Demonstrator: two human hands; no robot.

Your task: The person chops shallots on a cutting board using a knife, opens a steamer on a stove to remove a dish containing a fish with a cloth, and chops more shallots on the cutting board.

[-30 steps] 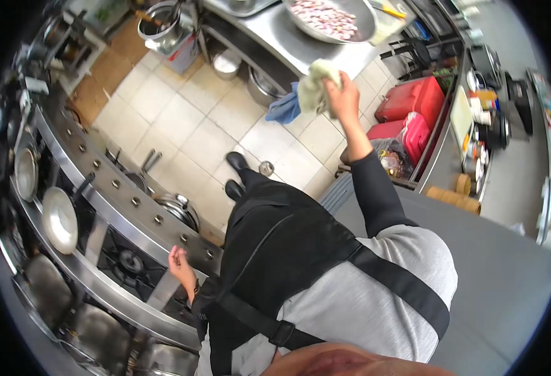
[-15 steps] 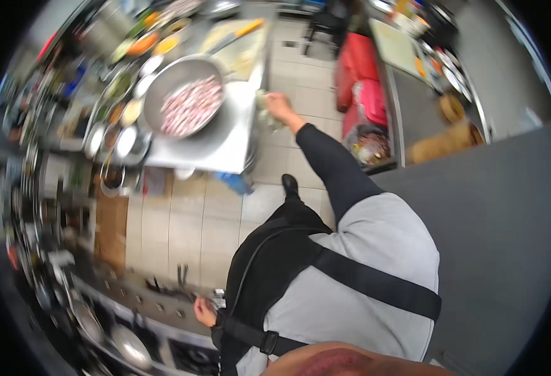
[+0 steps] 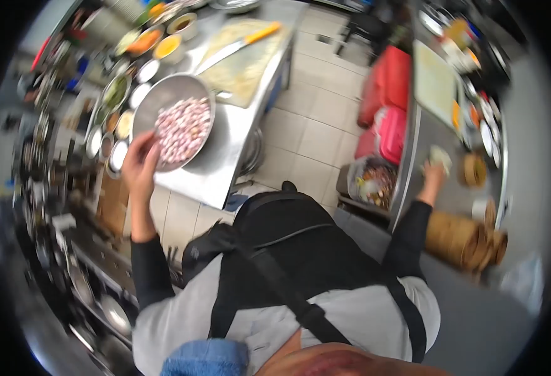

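Note:
My left hand [image 3: 140,164] is at the near left rim of a large metal bowl [image 3: 144,111]. Its thumb and fingers are drawn together over the rim; what they hold, if anything, is too small to make out. Small pinkish-white pieces [image 3: 183,128] fill much of the bowl, which rests on a steel table [image 3: 225,135]. Out to the right, my right hand [image 3: 435,172] holds a pale cloth [image 3: 440,158] against the steel counter [image 3: 417,150]. Behind the bowl, a yellow-handled knife [image 3: 241,45] lies on a worn cutting board [image 3: 241,78].
Small containers of ingredients [image 3: 167,47] line the table's left side. Red bins [image 3: 388,81] and a lined waste container [image 3: 374,182] stand before the right counter. That counter bears a pale board [image 3: 435,81] and bamboo steamers [image 3: 454,241]. Stove pans [image 3: 115,313] are at lower left.
My left hand has come up from beside the stove to the bowl. My right hand has carried the cloth from beside the table to the right counter. The view has turned.

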